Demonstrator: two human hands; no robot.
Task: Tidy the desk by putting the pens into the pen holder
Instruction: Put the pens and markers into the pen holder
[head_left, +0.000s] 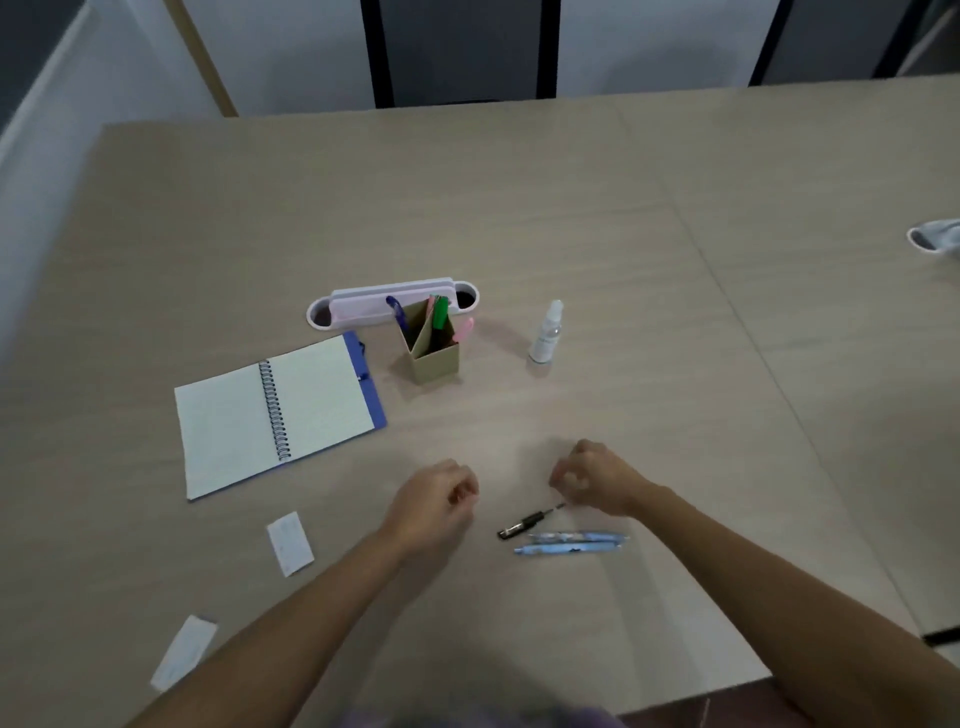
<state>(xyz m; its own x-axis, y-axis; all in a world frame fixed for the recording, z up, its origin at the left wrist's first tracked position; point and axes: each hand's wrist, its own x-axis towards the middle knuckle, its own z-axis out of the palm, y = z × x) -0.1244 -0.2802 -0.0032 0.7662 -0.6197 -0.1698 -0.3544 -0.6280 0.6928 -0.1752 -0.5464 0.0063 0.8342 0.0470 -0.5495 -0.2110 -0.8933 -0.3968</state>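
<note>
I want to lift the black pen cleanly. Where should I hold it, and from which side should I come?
Pinch the black pen at mid-barrel, from above. It lies flat and slanted on the desk, just beyond two blue pens, so a sideways approach would likely bump them. The right hand is nearest.

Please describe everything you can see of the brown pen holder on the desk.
The pen holder is a small square box, seemingly brown cardboard, open on top with a diagonal divider inside. It stands upright on the desk, between the open notebook and the spray bottle. It holds a blue pen, a green marker and something pink.
</note>
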